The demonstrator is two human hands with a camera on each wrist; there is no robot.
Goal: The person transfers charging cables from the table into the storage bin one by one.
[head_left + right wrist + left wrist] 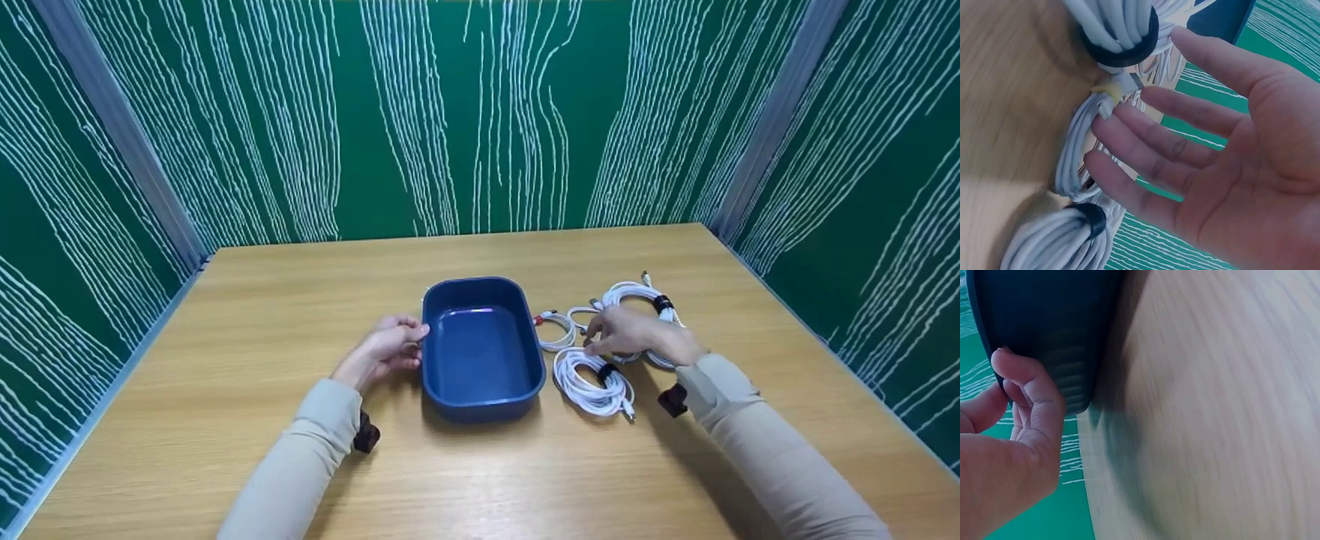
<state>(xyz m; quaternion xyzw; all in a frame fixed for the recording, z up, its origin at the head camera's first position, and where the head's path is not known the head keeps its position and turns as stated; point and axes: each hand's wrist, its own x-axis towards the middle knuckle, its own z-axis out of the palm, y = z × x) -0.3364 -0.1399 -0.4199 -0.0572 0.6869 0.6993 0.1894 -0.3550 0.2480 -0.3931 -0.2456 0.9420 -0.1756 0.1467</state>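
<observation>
A dark blue plastic bin [484, 352] stands in the middle of the table, its inside bare. My left hand [388, 345] pinches its left rim between thumb and fingers; in the left wrist view the hand [1030, 402] grips the bin's edge [1067, 332]. Over the coiled white cables my right hand [626, 331] is spread, palm toward them. In the right wrist view its fingertips [1107, 125] reach a small coil with a yellow tie [1072, 149], apparently touching it. Larger coils with black straps lie on either side: the near coil [589, 386] and the far coil [626, 291].
A small white coil with a red tie [556, 334] lies against the bin's right side. The wooden table [300, 300] is enclosed by green walls [480, 112] with white wavy lines at the back and sides.
</observation>
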